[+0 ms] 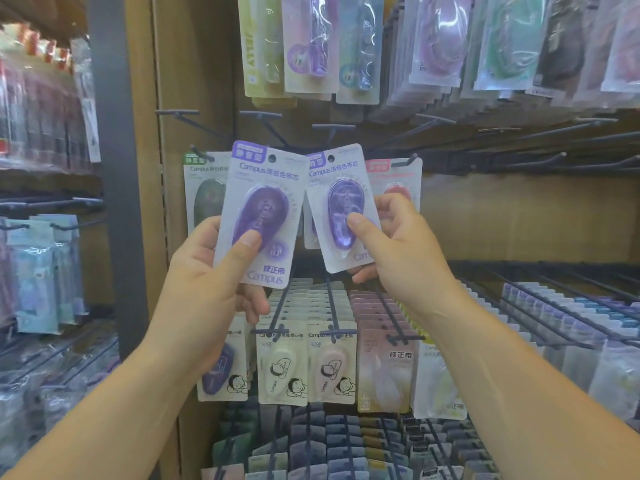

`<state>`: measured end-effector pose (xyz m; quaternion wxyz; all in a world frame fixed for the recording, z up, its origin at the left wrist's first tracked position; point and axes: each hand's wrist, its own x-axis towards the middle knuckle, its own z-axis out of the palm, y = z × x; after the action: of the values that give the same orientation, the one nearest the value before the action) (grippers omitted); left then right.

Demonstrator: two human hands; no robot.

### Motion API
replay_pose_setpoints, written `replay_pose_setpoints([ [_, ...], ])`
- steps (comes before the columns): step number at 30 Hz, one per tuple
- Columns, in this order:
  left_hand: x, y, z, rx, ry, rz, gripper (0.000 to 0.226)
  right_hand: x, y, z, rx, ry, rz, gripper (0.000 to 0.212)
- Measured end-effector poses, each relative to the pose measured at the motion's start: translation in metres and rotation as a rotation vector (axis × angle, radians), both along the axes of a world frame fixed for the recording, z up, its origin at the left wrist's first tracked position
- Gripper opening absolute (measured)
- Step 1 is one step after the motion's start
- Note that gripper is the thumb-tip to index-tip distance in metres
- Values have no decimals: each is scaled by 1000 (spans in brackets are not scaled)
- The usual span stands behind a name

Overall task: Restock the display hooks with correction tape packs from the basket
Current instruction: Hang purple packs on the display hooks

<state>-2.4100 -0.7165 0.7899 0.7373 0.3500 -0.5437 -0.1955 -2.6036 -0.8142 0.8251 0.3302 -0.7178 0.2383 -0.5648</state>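
Observation:
My left hand (207,271) pinches a purple correction tape pack (266,188) by its lower part, thumb on the front. My right hand (398,247) pinches a second, smaller purple correction tape pack (332,174), thumb on its blister. Both packs are held upright side by side in front of the display, their hang holes at the top. Behind them hang a green pack (204,188) and a pink pack (394,174) on hooks. Several bare hooks (263,123) jut out just above. The basket is not in view.
Rows of hooks below carry full stacks of correction tape packs (332,362). More packs (311,46) hang above. A wooden panel (145,150) and dark post stand at the left, with other stocked shelves beyond. Long bare hooks (519,140) reach out at the right.

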Motion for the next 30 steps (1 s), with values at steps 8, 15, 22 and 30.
replay_pose_setpoints([
  [8, -1, -9, 9, 100, -65, -34, 11, 9, -10, -3, 42, -3, -38, 23],
  [15, -12, -31, 25, 121, -145, -89, 13, 4, -15, -6, 64, -13, -36, 22],
  [22, -20, -40, 21, 127, -77, -100, 13, 1, -12, -7, 62, -17, -24, 25],
  [30, -22, -55, 16, 185, -52, -80, 14, 5, -16, -8, 74, -10, 4, 20],
])
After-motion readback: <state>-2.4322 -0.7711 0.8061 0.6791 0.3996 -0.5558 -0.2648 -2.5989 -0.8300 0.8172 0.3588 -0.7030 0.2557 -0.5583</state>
